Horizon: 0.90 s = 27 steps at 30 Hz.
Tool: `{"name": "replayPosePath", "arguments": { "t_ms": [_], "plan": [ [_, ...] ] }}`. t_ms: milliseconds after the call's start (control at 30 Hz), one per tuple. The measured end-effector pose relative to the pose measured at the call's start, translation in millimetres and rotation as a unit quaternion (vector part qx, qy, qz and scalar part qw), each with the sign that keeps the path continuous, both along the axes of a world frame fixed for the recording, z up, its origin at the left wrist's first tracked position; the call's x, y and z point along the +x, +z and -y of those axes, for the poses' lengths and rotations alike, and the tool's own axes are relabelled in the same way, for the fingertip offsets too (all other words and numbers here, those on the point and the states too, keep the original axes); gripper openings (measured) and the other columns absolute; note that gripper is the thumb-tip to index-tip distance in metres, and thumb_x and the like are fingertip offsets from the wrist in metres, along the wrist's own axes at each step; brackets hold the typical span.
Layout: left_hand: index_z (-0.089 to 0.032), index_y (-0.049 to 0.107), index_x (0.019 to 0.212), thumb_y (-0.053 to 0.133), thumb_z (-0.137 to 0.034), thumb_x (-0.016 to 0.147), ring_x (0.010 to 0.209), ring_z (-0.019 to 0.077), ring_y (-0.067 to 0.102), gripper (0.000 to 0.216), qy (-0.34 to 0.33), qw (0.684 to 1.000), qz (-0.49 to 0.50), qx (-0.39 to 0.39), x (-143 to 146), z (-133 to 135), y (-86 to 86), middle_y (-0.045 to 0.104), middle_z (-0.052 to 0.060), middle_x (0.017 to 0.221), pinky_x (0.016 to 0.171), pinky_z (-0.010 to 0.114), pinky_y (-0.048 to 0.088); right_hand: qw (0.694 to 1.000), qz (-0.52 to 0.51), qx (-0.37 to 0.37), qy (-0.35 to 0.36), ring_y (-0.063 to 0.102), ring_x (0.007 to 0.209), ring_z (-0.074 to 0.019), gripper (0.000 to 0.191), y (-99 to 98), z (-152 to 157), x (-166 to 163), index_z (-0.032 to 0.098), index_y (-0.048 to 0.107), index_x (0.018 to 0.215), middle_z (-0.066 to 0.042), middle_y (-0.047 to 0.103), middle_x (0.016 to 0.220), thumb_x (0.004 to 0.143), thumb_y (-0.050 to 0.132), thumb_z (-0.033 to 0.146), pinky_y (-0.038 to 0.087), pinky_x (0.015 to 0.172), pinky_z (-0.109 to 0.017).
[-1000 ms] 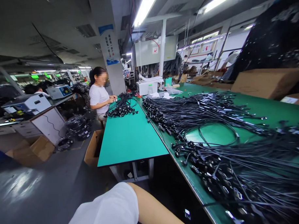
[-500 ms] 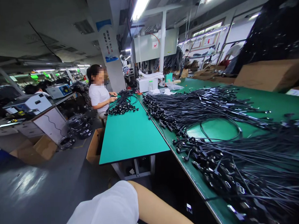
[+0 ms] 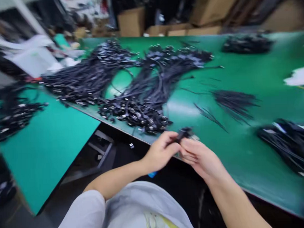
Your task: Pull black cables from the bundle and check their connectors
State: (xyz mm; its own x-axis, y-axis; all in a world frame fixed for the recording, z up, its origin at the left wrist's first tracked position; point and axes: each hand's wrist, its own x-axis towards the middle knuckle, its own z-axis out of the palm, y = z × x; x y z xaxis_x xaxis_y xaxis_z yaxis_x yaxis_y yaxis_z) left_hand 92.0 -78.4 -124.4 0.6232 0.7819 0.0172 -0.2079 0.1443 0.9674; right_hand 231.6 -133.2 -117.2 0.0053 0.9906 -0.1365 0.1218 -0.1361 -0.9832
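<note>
We find the black part (image 3: 184,133) blurred and partly hidden; left hand (image 3: 160,154) and right hand (image 3: 203,157), close together, both pinch it.

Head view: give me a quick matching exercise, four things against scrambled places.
1. Small dark piece
2. Thin black strips
3. Connector ends of the splayed cables
4. Cardboard boxes

A. On the green table, ahead and to the left of the left hand
B. Behind the table's far edge
C. Held between both hands
D. On the table, ahead and to the right of the right hand

Pairs: 1-C, 2-D, 3-A, 4-B
</note>
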Motion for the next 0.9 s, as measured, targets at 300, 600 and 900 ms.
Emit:
{"name": "replayPosePath", "arguments": {
  "t_ms": [300,600,900],
  "plan": [
    [-0.018,0.054,0.095,0.068,-0.039,0.083,0.045,0.0038,0.031,0.028,-0.014,0.966,0.103,-0.237,13.6,-8.7,5.5,0.039,-0.01,0.058,0.047,0.017,0.03,0.964,0.184,0.119,-0.152,0.059,0.08,-0.0158,0.03,-4.6,9.1,4.5,0.02,0.063,0.102,-0.006,0.062,0.094,0.09,0.055,0.046,0.049,0.069,-0.027],
    [-0.023,0.064,0.124,0.053,-0.037,0.094,0.126,0.0231,0.053,0.035,-0.139,0.97,-0.149,0.132,-1.0,-0.1,0.8,0.059,0.008,0.135,0.109,0.036,0.039,0.899,0.361,0.218,-0.119,0.057,0.123,-0.016,0.05,-25.6,26.5,31.0,0.027,0.041,0.145,-0.006,0.059,0.134,0.097,0.035,0.014,0.048,0.103,-0.032],
    [-0.015,0.063,0.112,0.077,-0.035,0.069,0.078,0.019,0.064,0.05,0.357,0.879,-0.243,0.201,-112.3,-40.5,-84.8,0.064,0.005,0.093,0.079,0.037,0.056,0.572,0.622,0.08,-0.529,0.058,0.1,-0.0215,0.039,90.4,128.4,295.2,0.013,0.059,0.124,-0.018,0.063,0.11,0.093,0.055,0.036,0.044,0.09,-0.038]
  ]
}}
